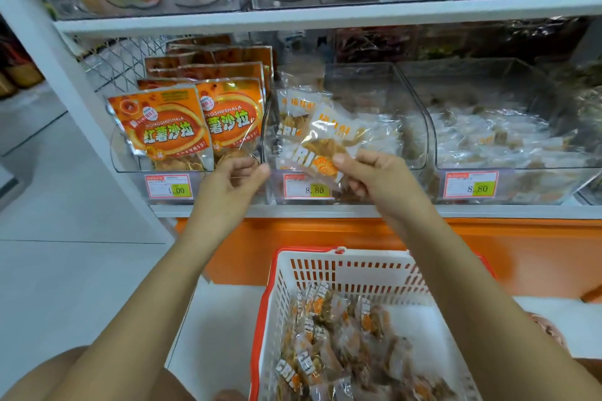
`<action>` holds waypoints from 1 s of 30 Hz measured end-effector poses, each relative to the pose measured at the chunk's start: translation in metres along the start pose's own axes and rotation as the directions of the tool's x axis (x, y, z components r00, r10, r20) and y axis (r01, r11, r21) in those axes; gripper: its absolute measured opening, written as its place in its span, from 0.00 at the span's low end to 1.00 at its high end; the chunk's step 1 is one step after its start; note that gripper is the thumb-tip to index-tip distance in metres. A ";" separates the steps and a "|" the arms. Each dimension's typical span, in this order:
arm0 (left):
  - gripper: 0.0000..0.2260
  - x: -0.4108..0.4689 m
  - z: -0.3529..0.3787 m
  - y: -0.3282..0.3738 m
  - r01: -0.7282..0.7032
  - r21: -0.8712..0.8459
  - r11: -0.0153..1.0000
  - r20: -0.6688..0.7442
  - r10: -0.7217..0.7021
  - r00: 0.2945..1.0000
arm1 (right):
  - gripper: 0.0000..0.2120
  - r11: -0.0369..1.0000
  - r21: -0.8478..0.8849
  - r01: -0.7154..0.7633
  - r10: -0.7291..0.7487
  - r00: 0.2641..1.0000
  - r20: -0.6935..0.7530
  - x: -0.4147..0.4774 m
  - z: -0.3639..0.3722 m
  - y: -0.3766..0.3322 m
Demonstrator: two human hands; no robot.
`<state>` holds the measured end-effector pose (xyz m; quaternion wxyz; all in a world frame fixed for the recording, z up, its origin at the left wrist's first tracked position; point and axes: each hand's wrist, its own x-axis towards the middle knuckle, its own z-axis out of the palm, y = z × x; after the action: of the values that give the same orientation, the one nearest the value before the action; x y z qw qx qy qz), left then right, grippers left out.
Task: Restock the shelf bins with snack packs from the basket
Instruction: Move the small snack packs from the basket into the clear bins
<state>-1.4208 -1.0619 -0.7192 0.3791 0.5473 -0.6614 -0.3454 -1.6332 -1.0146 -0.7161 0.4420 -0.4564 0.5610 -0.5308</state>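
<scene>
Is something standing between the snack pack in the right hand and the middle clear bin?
Nothing visible does. The right hand pinches the snack pack at the open front of the middle bin; the left hand is by its left edge, beside the path.

One wide-angle view from the person's head, facing forward and tilted down at a shop shelf [325,211] close ahead. Both forearms run up from the bottom edge, with the left hand [228,181] and right hand [378,179] near mid-frame before the clear bins [374,85]. The basket [368,273] lies low in frame, almost under the camera. Straight lines bow toward the edges
</scene>
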 end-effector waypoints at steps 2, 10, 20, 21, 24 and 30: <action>0.18 0.007 0.002 -0.007 0.042 0.000 0.999 0.034 -0.042 0.999 | 0.10 1.000 -0.006 0.031 -0.031 0.998 -0.059 0.015 -0.001 -0.012; 0.19 0.015 0.014 -0.013 -0.015 0.103 0.995 0.035 0.011 0.999 | 0.10 0.969 -0.241 0.046 -0.071 0.993 -0.094 0.085 0.010 -0.026; 0.20 0.017 0.013 -0.019 -0.024 0.097 0.995 0.064 0.017 0.998 | 0.24 0.916 -0.398 -0.036 -0.037 0.984 -0.173 0.113 0.055 -0.014; 0.20 0.017 0.013 -0.020 -0.026 0.095 0.995 0.067 0.019 0.998 | 0.24 0.911 -0.410 -0.040 -0.033 0.985 -0.168 0.116 0.058 -0.013; 0.20 0.015 0.011 -0.021 -0.048 0.109 0.993 0.072 0.041 0.997 | 0.22 0.905 -0.419 -0.074 0.009 0.988 -0.156 0.119 0.061 -0.017; 0.24 0.005 0.011 -0.025 -0.101 0.147 0.984 0.053 0.094 0.994 | 0.27 0.888 -0.456 -0.051 -0.036 0.983 -0.180 0.107 0.048 -0.021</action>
<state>-1.4191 -1.0706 -0.7460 0.3383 0.5330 -0.7200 -0.2883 -1.6055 -1.1289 -0.6983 0.2700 -0.4947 0.7105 -0.4214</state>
